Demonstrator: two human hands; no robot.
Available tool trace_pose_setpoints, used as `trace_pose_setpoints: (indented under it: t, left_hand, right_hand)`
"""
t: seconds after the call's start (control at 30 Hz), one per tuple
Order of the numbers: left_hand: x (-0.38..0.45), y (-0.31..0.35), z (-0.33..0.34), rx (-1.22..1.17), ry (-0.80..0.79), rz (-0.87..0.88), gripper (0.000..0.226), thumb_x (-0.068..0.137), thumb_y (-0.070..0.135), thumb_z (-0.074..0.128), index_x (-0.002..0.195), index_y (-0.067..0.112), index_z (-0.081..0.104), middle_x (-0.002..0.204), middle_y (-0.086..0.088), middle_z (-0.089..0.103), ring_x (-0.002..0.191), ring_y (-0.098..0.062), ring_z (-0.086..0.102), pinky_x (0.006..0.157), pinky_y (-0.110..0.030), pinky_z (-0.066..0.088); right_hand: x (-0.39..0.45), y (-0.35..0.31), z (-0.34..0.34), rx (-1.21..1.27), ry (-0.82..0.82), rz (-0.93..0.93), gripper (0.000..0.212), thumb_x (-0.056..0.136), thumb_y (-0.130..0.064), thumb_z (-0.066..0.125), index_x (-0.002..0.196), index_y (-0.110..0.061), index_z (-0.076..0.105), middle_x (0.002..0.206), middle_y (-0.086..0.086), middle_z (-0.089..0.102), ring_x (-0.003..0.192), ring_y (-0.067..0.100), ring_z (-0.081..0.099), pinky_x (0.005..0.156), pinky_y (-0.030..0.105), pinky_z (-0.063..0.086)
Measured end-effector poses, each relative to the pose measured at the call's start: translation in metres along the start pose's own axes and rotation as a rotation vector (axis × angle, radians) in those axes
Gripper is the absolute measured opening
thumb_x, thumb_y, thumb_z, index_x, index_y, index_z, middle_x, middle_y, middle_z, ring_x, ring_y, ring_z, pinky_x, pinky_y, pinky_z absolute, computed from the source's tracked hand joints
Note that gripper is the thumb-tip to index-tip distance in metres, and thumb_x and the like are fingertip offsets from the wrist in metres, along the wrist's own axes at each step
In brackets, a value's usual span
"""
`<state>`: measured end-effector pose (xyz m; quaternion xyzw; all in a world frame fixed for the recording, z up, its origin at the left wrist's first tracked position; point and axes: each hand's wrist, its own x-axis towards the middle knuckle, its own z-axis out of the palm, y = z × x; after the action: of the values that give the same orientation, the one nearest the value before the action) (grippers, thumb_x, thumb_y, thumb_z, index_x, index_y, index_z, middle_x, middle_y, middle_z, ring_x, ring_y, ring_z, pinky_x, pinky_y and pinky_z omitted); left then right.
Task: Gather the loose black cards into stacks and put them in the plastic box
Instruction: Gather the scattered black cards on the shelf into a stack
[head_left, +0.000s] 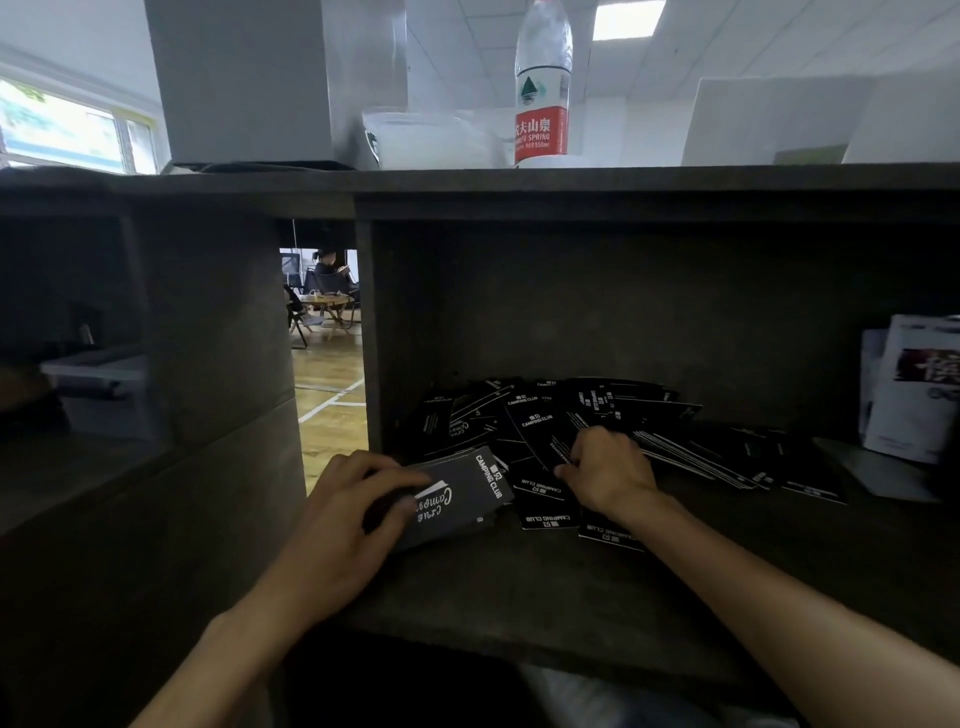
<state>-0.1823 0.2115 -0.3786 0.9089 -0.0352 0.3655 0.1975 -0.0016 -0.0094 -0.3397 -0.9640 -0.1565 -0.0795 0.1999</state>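
A heap of loose black cards (649, 431) printed "CAMPING CLUB" lies spread across the dark shelf (519, 587), fanning out to the right. My left hand (343, 514) grips a gathered stack of black cards (457, 499) at the heap's left front. My right hand (608, 467) reaches into the middle of the heap, fingers curled on loose cards there. A clear plastic box (104, 389) sits in the dim compartment at the far left.
A dark divider wall (371, 338) bounds the shelf on the left. White leaflets (909, 389) lean at the right end. On top of the unit stand a water bottle (543, 88) and a translucent container (431, 140).
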Motion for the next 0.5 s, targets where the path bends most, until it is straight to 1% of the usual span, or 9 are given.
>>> trace_pose_setpoints:
  t: [0.07, 0.13, 0.17, 0.2, 0.23, 0.3, 0.33, 0.43, 0.5]
  left_hand:
    - [-0.001, 0.002, -0.002, 0.003, 0.006, -0.002, 0.034, 0.082, 0.049, 0.058, 0.114, 0.038, 0.066, 0.108, 0.017, 0.056, 0.106, 0.0, 0.046, 0.092, -0.003, 0.027]
    - [-0.001, 0.003, -0.004, 0.009, 0.01, 0.003, 0.036, 0.085, 0.033, 0.068, 0.119, 0.038, 0.06, 0.109, 0.017, 0.056, 0.107, 0.003, 0.043, 0.091, -0.003, 0.027]
    - [-0.002, 0.002, -0.003, 0.008, 0.011, -0.009, 0.042, 0.086, 0.025, 0.068, 0.124, 0.038, 0.056, 0.11, 0.017, 0.056, 0.107, 0.004, 0.042, 0.09, -0.003, 0.027]
    - [-0.002, 0.002, -0.003, 0.003, 0.009, -0.024, 0.046, 0.088, 0.022, 0.066, 0.129, 0.037, 0.052, 0.111, 0.016, 0.055, 0.107, 0.003, 0.043, 0.09, -0.004, 0.028]
    - [-0.002, 0.001, -0.002, 0.008, 0.015, -0.035, 0.048, 0.088, 0.021, 0.063, 0.132, 0.035, 0.051, 0.111, 0.015, 0.056, 0.106, 0.0, 0.044, 0.09, -0.004, 0.028]
    - [-0.002, 0.001, -0.001, 0.023, 0.029, -0.048, 0.05, 0.087, 0.018, 0.061, 0.136, 0.03, 0.053, 0.11, 0.012, 0.055, 0.106, -0.008, 0.046, 0.091, -0.002, 0.026]
    - [-0.001, 0.001, 0.0, 0.024, 0.029, -0.053, 0.051, 0.087, 0.014, 0.062, 0.136, 0.027, 0.054, 0.11, 0.011, 0.055, 0.106, -0.009, 0.046, 0.092, -0.001, 0.026]
    - [0.0, 0.003, 0.0, 0.027, 0.032, -0.039, 0.05, 0.086, 0.011, 0.063, 0.134, 0.027, 0.058, 0.11, 0.01, 0.055, 0.106, -0.011, 0.046, 0.091, -0.004, 0.028]
    - [0.0, 0.007, -0.002, 0.036, 0.035, -0.011, 0.042, 0.087, 0.028, 0.054, 0.129, 0.03, 0.062, 0.108, 0.011, 0.055, 0.104, -0.009, 0.046, 0.091, -0.006, 0.029]
  right_hand:
    - [0.001, -0.005, -0.006, 0.061, -0.045, 0.062, 0.042, 0.085, -0.031, 0.075, 0.117, -0.014, 0.055, 0.118, 0.011, 0.061, 0.115, 0.032, 0.058, 0.098, 0.041, 0.049]
    - [0.0, -0.005, -0.012, 0.158, -0.042, 0.104, 0.056, 0.085, -0.018, 0.074, 0.131, -0.009, 0.045, 0.121, 0.012, 0.059, 0.112, 0.031, 0.059, 0.094, 0.039, 0.051]
    - [-0.003, -0.004, -0.016, 0.203, -0.026, 0.109, 0.055, 0.086, -0.011, 0.07, 0.133, -0.006, 0.042, 0.119, 0.014, 0.06, 0.108, 0.031, 0.061, 0.088, 0.037, 0.053]
    - [-0.009, -0.003, -0.02, 0.258, -0.01, 0.104, 0.049, 0.088, -0.009, 0.066, 0.132, -0.005, 0.044, 0.114, 0.014, 0.061, 0.1, 0.029, 0.063, 0.082, 0.035, 0.054]
    - [-0.018, -0.003, -0.024, 0.325, 0.007, 0.087, 0.037, 0.09, -0.01, 0.064, 0.124, -0.005, 0.051, 0.106, 0.012, 0.064, 0.091, 0.024, 0.065, 0.074, 0.032, 0.054]
    - [-0.042, -0.004, -0.031, 0.431, 0.02, 0.034, 0.008, 0.094, -0.018, 0.063, 0.099, -0.011, 0.062, 0.086, 0.005, 0.066, 0.069, 0.013, 0.062, 0.056, 0.023, 0.048]
    - [-0.057, -0.007, -0.033, 0.461, 0.009, 0.007, 0.006, 0.094, -0.021, 0.063, 0.09, -0.017, 0.062, 0.081, 0.002, 0.065, 0.065, 0.01, 0.06, 0.052, 0.02, 0.044]
    - [-0.095, -0.026, -0.028, 0.46, -0.068, -0.053, 0.005, 0.092, -0.027, 0.064, 0.089, -0.023, 0.062, 0.088, -0.001, 0.066, 0.079, 0.012, 0.063, 0.065, 0.026, 0.047]
    - [-0.11, -0.044, -0.022, 0.481, -0.151, -0.113, 0.014, 0.092, -0.037, 0.063, 0.098, -0.024, 0.064, 0.096, -0.003, 0.067, 0.086, 0.011, 0.062, 0.072, 0.025, 0.047]
